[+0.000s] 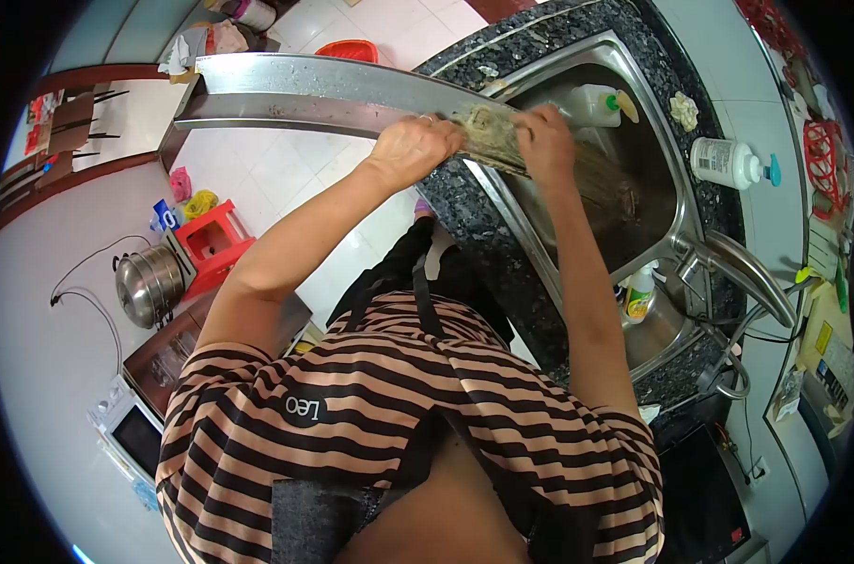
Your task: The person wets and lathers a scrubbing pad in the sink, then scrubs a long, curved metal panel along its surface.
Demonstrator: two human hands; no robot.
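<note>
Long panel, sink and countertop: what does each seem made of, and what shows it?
Long panel: probably stainless steel, smooth, with silvery glare. Sink: likely stainless steel, satin, grey metallic sheen. Countertop: perhaps granite or imitation, polished, glossy speckled black.

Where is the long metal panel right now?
The long metal panel stretches from the head view's upper left to the sink, with the left hand on its near edge.
</note>
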